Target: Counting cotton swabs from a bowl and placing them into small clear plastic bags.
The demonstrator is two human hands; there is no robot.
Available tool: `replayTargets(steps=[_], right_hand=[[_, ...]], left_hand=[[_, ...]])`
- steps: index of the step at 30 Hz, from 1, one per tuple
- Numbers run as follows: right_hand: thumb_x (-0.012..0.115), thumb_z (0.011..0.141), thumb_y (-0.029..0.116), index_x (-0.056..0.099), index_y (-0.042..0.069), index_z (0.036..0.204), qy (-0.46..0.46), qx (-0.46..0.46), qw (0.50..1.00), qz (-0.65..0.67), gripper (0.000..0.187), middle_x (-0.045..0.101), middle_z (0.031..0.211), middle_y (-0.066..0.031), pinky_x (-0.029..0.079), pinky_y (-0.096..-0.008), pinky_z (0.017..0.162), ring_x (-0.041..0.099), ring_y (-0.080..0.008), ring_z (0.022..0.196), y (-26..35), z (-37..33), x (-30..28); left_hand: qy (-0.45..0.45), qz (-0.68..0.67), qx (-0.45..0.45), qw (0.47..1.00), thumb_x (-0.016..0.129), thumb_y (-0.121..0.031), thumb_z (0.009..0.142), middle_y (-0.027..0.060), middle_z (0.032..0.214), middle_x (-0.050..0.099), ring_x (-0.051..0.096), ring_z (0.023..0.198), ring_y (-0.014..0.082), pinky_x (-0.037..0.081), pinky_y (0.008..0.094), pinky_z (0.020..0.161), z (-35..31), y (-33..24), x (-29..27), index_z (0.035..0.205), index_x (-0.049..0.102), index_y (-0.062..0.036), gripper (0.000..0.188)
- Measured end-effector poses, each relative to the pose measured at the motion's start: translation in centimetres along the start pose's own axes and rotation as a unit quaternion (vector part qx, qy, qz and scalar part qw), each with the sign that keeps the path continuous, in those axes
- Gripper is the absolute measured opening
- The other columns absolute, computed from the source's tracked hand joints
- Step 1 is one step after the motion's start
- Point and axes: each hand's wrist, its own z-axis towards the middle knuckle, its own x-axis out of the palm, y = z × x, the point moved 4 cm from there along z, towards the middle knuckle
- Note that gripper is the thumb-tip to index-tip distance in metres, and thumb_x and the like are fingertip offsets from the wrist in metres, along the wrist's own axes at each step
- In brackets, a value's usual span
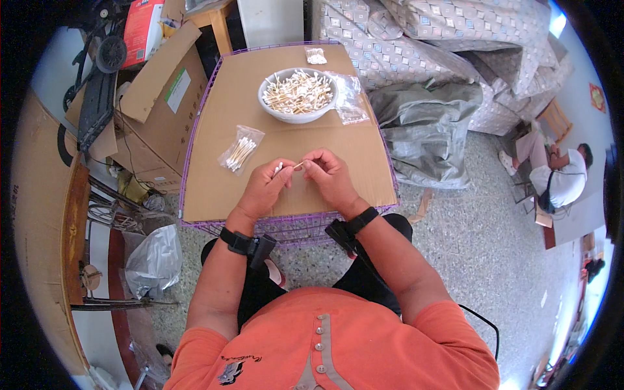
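cotton swabs (288,168) pinched between left hand (265,188), right hand (331,177)

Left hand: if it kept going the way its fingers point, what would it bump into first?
The left hand points toward the right hand, with a few cotton swabs pinched between them. So it would probably meet the swabs, then the right fingers. Depth is hard to judge in this picture.

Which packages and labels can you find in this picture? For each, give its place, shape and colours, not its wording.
Filled clear bag of cotton swabs: flat on the cardboard table top, left of the hands.
Empty clear bags: right of the white bowl.
Small clear packet: far table edge.
Brown cardboard box: left of table, flaps open.
White and green label: rectangular, on that box.
Red box: top left.
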Motion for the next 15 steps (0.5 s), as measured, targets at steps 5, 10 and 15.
replayTargets(steps=[5,10,15], right_hand=[[0.060,0.092,0.010,0.056,0.005,0.095,-0.020,-0.006,1.000,0.012,0.007,0.057,0.077,0.0031,0.046,-0.0206,0.061,0.054,-0.0049,0.069,-0.35,0.17,-0.19],[0.059,0.094,0.010,0.056,0.005,0.095,0.015,0.008,1.000,-0.011,0.006,0.056,0.081,0.0039,0.046,-0.0197,0.065,0.054,-0.0041,0.072,-0.42,0.17,-0.16],[0.061,0.093,0.011,0.056,0.006,0.093,0.027,0.015,0.999,-0.024,0.007,0.056,0.080,0.0050,0.045,-0.0181,0.064,0.054,-0.0032,0.071,-0.48,0.15,0.01]], left_hand=[[-0.019,-0.052,-0.009,0.998,0.054,-0.017,0.096,-0.0046,0.073,0.056,0.049,0.064,0.0034,0.040,0.0186,0.058,0.11,0.76,-0.27,0.099,0.062,-0.0053,0.015],[-0.064,-0.094,-0.033,0.993,0.054,-0.019,0.097,-0.0060,0.069,0.052,0.039,0.055,0.0008,0.031,0.0176,0.046,0.13,0.64,-0.54,0.093,0.061,-0.0075,0.014],[-0.069,-0.110,-0.030,0.991,0.055,-0.019,0.097,-0.0056,0.068,0.051,0.038,0.053,0.0008,0.030,0.0174,0.045,0.07,0.96,-0.69,0.093,0.060,-0.0084,0.012]])
